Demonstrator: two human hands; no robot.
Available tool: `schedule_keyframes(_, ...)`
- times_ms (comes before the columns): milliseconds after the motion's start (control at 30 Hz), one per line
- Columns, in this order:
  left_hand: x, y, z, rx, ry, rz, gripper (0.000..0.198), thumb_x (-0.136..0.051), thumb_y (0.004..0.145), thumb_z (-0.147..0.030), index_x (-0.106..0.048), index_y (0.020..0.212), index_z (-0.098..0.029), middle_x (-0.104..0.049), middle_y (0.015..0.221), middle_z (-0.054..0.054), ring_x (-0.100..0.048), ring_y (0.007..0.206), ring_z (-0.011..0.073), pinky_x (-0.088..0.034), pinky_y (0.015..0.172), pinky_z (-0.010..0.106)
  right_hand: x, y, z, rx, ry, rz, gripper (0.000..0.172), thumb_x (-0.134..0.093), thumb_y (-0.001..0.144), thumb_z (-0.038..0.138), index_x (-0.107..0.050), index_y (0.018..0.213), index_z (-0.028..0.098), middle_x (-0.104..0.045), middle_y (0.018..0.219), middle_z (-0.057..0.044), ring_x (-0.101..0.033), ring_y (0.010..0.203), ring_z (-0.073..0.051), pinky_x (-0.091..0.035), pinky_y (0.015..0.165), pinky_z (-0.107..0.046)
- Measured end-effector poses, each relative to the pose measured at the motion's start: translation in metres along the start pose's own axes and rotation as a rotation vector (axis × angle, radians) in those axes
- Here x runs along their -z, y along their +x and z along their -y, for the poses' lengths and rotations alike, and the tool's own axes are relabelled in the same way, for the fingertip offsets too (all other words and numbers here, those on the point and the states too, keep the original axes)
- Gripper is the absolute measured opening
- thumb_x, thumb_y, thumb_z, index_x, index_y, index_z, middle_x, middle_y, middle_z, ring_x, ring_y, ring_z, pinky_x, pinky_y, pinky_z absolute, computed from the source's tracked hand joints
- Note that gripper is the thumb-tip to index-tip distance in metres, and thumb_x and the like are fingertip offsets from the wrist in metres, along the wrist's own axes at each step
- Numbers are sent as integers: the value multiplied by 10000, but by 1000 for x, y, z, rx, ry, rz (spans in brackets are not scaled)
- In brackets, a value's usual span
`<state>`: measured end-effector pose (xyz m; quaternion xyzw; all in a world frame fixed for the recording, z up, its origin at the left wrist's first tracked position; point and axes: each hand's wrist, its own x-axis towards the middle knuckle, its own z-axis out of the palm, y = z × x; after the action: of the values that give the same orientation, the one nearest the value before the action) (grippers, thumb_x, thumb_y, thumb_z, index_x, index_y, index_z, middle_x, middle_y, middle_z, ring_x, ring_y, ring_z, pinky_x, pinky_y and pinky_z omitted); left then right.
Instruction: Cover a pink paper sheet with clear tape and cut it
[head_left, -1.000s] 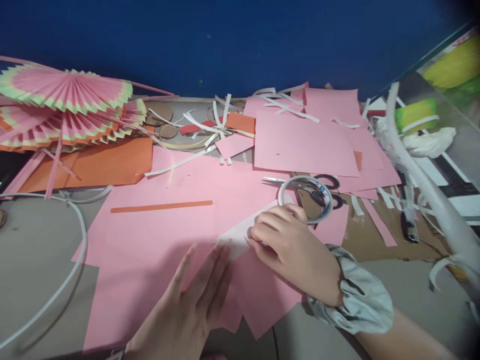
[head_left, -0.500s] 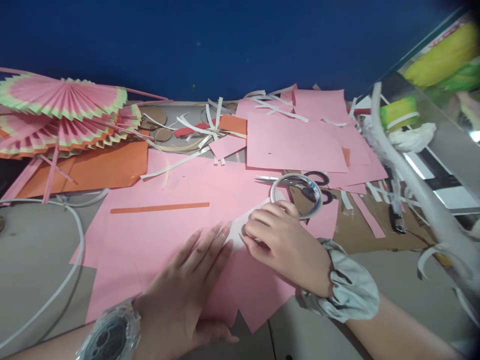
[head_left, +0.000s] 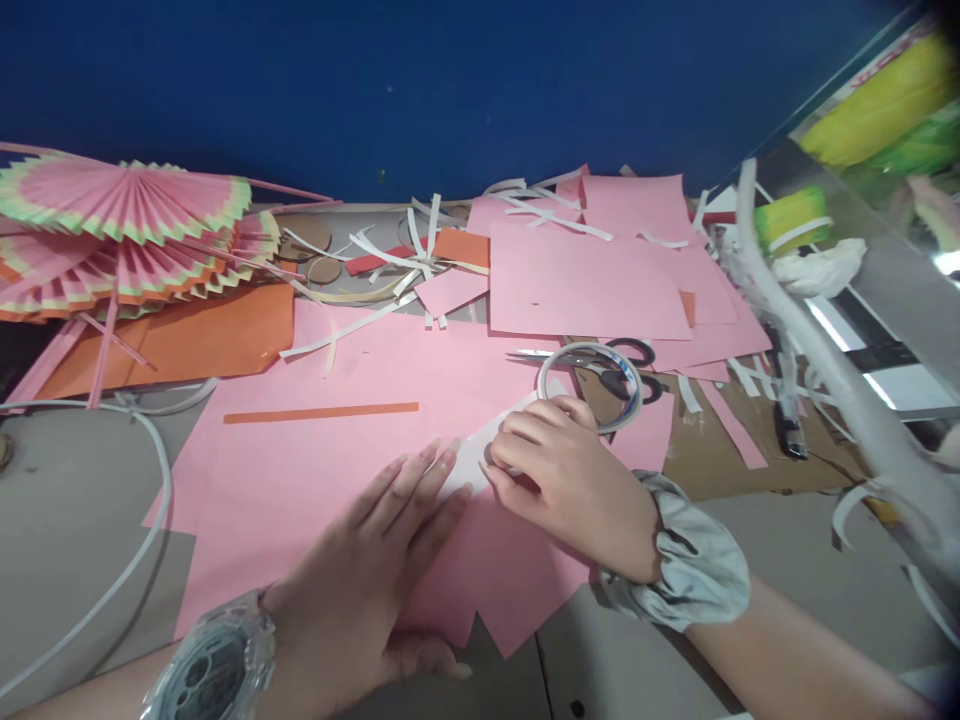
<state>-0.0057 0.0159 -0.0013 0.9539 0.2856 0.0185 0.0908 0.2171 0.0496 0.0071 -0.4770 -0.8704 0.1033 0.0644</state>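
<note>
My left hand (head_left: 375, 560) lies flat, palm down, on the large pink paper sheet (head_left: 337, 490). Its fingertips press on one end of a white strip of tape (head_left: 466, 468). The strip runs up and right towards the tape roll (head_left: 545, 372), which stands tilted just beyond my right hand (head_left: 555, 465). That hand's fingers are curled and closed on the tape; the exact pinch is partly hidden. Black-handled scissors (head_left: 536, 354) lie behind and through the roll's ring. An orange paper strip (head_left: 322, 412) rests on the pink sheet, left of the tape.
Pleated paper fans (head_left: 127, 200) are stacked on an orange sheet (head_left: 247, 325) at left. Pink sheets (head_left: 592, 285) and white paper scraps (head_left: 420, 250) lie at the back. A cutter knife (head_left: 789, 425) sits on brown cardboard (head_left: 720, 465) at right, beside a white tube (head_left: 810, 340).
Both hands keep nearly the same hold on the tape. My left fingertips have shifted slightly left, showing a little more of the white strip. The whole view has shifted slightly.
</note>
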Motion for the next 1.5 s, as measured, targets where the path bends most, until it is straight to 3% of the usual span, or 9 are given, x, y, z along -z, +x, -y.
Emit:
schedule_keyframes(233, 4, -1, -6, 42, 8, 27, 930, -322, 761, -747, -320, 1382, -55, -204, 1477, 226, -74, 1380, 341, -46, 1082, 445, 4, -2, -2, -2, -135, -79, 151, -479, 837, 283, -549, 715, 226, -559, 751, 17, -454, 830, -175, -230, 881, -401)
schedule_keyframes(400, 7, -3, -12, 82, 28, 71, 1036, -422, 679, -778, -274, 1392, -41, -156, 1489, 220, 48, 1386, 317, 47, 1073, 465, 4, -4, 2, 0, -194, -135, 185, -420, 861, 247, -550, 735, 212, -574, 782, -3, -455, 829, -179, -240, 879, -397)
schedule_keyframes(533, 7, -5, -12, 93, 43, 68, 1078, -446, 659, -779, -218, 1406, -36, -155, 1497, 198, 83, 1388, 275, 83, 1081, 417, 3, -3, 1, -23, -237, -134, 196, -390, 871, 243, -533, 745, 198, -576, 783, -18, -455, 811, -188, -251, 842, -393)
schedule_keyframes(700, 10, -12, -14, 98, 103, 28, 1073, -457, 645, -775, -237, 1402, -46, -261, 1468, 199, -131, 1378, 303, 64, 1093, 415, 5, -2, -9, -120, -153, -126, 195, -411, 881, 276, -509, 737, 189, -575, 787, -20, -463, 817, -184, -249, 827, -374)
schedule_keyframes(800, 18, -18, -19, 92, 195, -49, 1050, -527, 637, -719, -290, 1370, -6, -356, 1409, 242, -202, 1348, 343, 25, 1102, 440, 10, -2, -10, -87, -21, -51, 213, -460, 877, 335, -501, 726, 191, -565, 796, -8, -463, 839, -179, -252, 821, -360)
schedule_keyframes(900, 22, -18, -23, 116, 232, -105, 1001, -506, 683, -691, -321, 1346, 35, -368, 1389, 272, -211, 1339, 358, -8, 1106, 434, 14, -2, -7, -17, 64, 12, 212, -473, 882, 341, -502, 732, 194, -567, 826, -6, -465, 865, -173, -258, 830, -349)
schedule_keyframes(1000, 16, -10, -22, 97, 160, -67, 896, -398, 775, -681, -318, 1371, -17, -308, 1441, 223, -228, 1341, 341, -39, 1102, 444, 14, -1, -4, -5, 109, 17, 197, -462, 897, 317, -496, 745, 196, -577, 821, 2, -478, 859, -161, -262, 827, -338)
schedule_keyframes(1233, -4, 0, -13, 84, 50, 7, 857, -321, 821, -674, -288, 1392, -36, -195, 1497, 169, -116, 1382, 307, -59, 1111, 439, 13, -1, -1, -119, 167, 12, 174, -505, 870, 273, -465, 718, 196, -548, 697, 34, -472, 759, -143, -257, 801, -327)
schedule_keyframes(1500, -5, -2, -13, 61, 63, -32, 807, -358, 826, -637, -335, 1367, -40, -251, 1475, 175, -118, 1380, 305, -70, 1104, 434, 6, -1, 5, -227, 150, -59, 206, -572, 810, 265, -435, 671, 198, -527, 658, 46, -454, 728, -142, -244, 781, -326)
